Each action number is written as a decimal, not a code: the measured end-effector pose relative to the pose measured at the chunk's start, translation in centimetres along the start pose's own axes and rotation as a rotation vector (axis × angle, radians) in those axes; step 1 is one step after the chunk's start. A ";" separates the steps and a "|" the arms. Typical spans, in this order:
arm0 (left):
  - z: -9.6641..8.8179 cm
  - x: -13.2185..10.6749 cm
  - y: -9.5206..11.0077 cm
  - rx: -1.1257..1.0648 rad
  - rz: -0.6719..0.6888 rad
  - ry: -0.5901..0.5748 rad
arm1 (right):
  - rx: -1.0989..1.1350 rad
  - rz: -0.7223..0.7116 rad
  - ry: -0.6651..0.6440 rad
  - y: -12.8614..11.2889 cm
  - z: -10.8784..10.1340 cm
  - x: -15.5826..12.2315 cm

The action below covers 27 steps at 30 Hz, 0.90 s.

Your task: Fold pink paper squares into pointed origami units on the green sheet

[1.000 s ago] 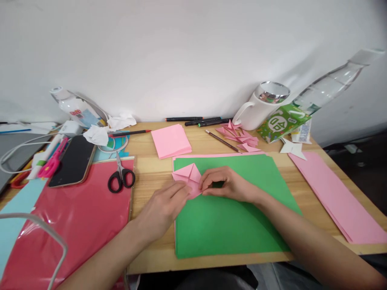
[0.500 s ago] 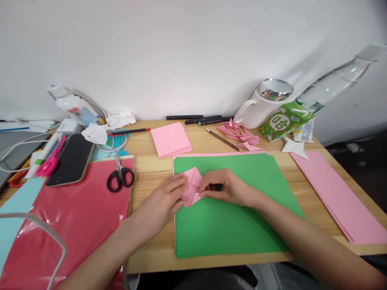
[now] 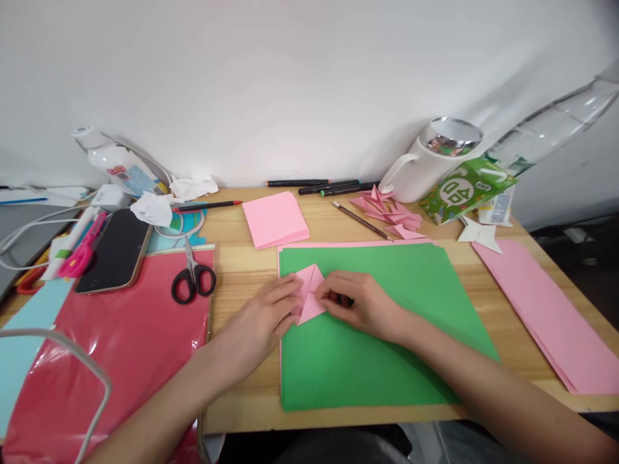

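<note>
A small folded piece of pink paper (image 3: 310, 305) lies on the green sheets (image 3: 377, 361), with crease lines and flaps meeting near its middle. My left hand (image 3: 265, 309) grips its left edge, fingers over the paper and thumb at the lower side. From the right, my right hand (image 3: 360, 299) has finger and thumb pinched at the paper's folded flap near the centre line. Both hands partly cover the paper's sides. Behind it sits a stack of square pink paper (image 3: 275, 219).
Folded pink pieces (image 3: 389, 211), a pencil (image 3: 362, 221) and black markers (image 3: 338, 187) lie toward the wall. A white mug (image 3: 418, 167) stands back right, near pink strips (image 3: 546, 316). Black-handled scissors (image 3: 193, 277) and a phone (image 3: 115, 251) rest on the left by a red plastic packet (image 3: 130, 348).
The lower right flap of the pink paper has been folded inward toward the centre, and my right fingers have moved slightly up with it. The view has shifted slightly.
</note>
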State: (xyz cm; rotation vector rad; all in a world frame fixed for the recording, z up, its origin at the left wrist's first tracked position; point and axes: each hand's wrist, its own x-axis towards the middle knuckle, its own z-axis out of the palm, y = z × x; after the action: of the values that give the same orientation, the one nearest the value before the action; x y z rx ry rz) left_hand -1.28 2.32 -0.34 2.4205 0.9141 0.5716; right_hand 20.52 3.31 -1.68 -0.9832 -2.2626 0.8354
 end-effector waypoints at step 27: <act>0.5 -0.1 -0.3 -0.093 -0.123 0.010 | -0.061 -0.020 0.017 0.5 0.9 -0.4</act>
State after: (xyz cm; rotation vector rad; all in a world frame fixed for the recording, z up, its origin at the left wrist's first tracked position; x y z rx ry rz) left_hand -1.22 2.26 -0.91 2.2631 1.0104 0.5676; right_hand 20.43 2.96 -2.75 -0.9897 -2.2919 0.7513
